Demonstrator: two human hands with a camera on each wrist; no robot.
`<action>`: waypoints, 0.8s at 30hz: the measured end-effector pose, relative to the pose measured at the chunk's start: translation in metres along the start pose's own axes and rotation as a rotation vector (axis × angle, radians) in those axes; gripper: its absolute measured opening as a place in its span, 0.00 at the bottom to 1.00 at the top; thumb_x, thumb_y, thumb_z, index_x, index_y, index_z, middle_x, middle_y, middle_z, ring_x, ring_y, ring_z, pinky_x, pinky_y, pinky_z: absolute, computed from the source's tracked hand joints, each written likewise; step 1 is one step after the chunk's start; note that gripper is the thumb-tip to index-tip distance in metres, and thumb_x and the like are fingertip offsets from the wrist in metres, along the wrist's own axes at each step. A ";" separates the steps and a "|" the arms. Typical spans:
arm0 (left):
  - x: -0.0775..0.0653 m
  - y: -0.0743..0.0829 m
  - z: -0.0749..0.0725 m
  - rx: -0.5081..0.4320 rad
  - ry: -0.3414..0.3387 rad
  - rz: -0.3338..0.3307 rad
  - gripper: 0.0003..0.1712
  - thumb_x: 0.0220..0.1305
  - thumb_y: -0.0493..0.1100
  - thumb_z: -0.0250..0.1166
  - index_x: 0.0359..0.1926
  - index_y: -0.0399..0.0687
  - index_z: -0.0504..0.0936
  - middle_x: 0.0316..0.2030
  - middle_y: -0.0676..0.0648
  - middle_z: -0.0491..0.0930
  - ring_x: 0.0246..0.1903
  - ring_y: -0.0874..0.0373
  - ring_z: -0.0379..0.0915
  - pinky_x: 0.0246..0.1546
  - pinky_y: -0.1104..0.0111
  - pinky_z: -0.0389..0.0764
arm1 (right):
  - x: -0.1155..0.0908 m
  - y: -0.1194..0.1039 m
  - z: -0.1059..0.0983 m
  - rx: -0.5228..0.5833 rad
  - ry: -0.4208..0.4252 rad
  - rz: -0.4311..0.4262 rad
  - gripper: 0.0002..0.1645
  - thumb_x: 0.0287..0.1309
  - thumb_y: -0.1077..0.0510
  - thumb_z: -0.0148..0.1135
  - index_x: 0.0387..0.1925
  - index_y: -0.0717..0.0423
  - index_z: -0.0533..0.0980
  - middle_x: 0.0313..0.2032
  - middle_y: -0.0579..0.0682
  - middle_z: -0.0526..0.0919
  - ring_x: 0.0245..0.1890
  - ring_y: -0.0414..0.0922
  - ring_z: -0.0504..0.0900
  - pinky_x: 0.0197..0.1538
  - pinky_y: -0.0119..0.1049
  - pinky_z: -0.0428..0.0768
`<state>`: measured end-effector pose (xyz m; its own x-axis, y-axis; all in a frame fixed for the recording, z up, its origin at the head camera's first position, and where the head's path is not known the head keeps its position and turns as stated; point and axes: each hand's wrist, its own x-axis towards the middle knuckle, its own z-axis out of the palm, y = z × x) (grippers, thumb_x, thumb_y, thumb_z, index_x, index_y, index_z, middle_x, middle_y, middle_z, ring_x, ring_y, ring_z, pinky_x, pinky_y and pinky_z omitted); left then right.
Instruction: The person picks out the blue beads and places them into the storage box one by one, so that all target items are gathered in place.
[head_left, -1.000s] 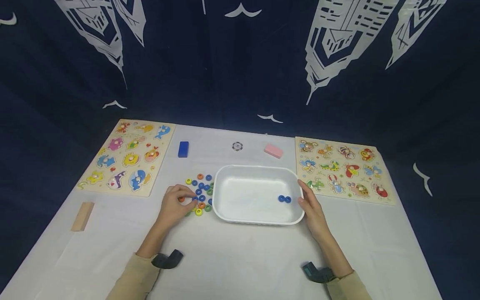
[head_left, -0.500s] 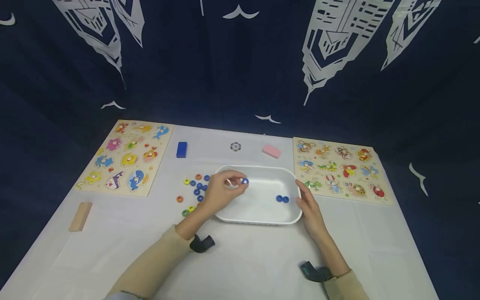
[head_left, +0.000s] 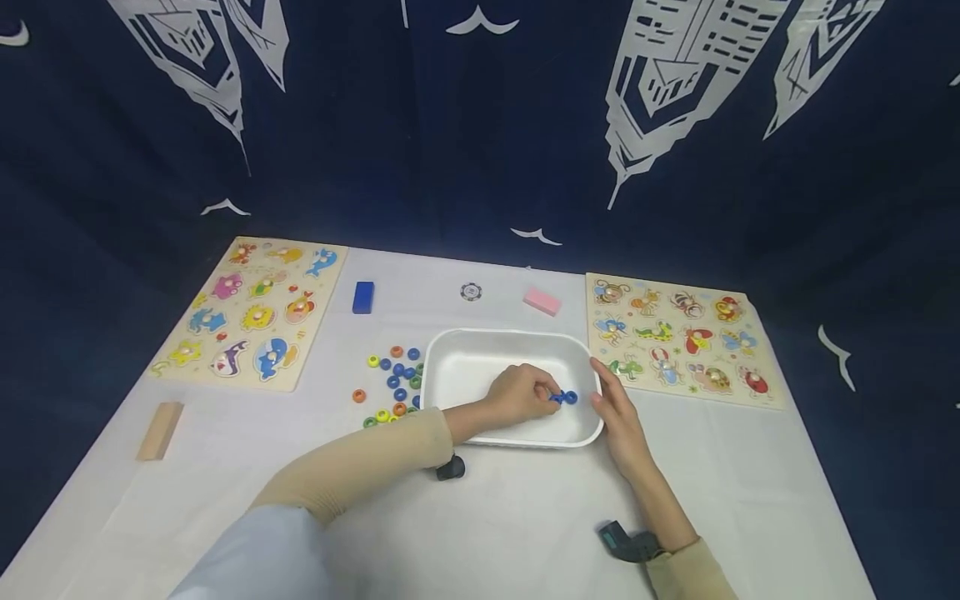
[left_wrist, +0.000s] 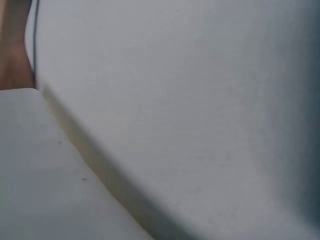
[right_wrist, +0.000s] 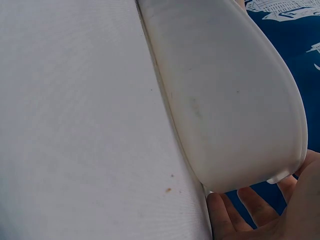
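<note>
Well inside tray (head_left: 480,331) rim, left hand (head_left: 519,394) pinches bead (head_left: 557,398).

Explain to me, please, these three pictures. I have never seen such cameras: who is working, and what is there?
No machine is here; a person works with bare hands. The wide picture comes from a camera on the person's head. The other two come from wrist cameras: the left one sees mostly white cloth, the right one the outside of a white tray.

The left hand has a blue bead between its fingertips, inside the tray. The right hand holds the tray's end. Left of the tray lie loose beads in several colours. Farther out are two puzzle boards, a blue block, a pink block, a wooden block and a round chip.
</note>
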<state>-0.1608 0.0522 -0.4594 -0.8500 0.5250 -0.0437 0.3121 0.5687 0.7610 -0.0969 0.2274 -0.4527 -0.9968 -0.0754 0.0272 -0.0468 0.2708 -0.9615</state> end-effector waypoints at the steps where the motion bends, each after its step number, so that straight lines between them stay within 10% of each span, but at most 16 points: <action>1: 0.001 0.000 0.002 0.002 -0.011 0.002 0.12 0.46 0.46 0.67 0.35 0.52 0.82 0.14 0.60 0.74 0.14 0.69 0.65 0.17 0.80 0.66 | 0.000 0.000 0.000 0.004 -0.002 0.002 0.28 0.64 0.58 0.39 0.66 0.50 0.51 0.68 0.53 0.46 0.68 0.50 0.41 0.65 0.52 0.46; 16: 0.000 0.009 -0.005 0.094 0.048 0.089 0.21 0.45 0.45 0.68 0.45 0.53 0.78 0.21 0.61 0.78 0.20 0.72 0.68 0.27 0.80 0.68 | 0.000 0.000 0.000 0.010 0.001 0.009 0.29 0.64 0.59 0.39 0.66 0.51 0.50 0.68 0.52 0.46 0.68 0.51 0.42 0.65 0.54 0.46; 24: -0.050 0.024 -0.049 -0.011 0.293 0.297 0.17 0.45 0.45 0.68 0.40 0.54 0.80 0.27 0.58 0.79 0.31 0.64 0.72 0.33 0.75 0.72 | 0.000 -0.001 0.000 0.007 0.005 0.018 0.28 0.64 0.59 0.39 0.66 0.49 0.51 0.68 0.52 0.46 0.68 0.49 0.41 0.65 0.53 0.46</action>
<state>-0.1319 0.0085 -0.4071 -0.8090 0.4621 0.3632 0.5586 0.4122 0.7198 -0.0973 0.2267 -0.4520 -0.9978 -0.0653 0.0109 -0.0279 0.2650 -0.9639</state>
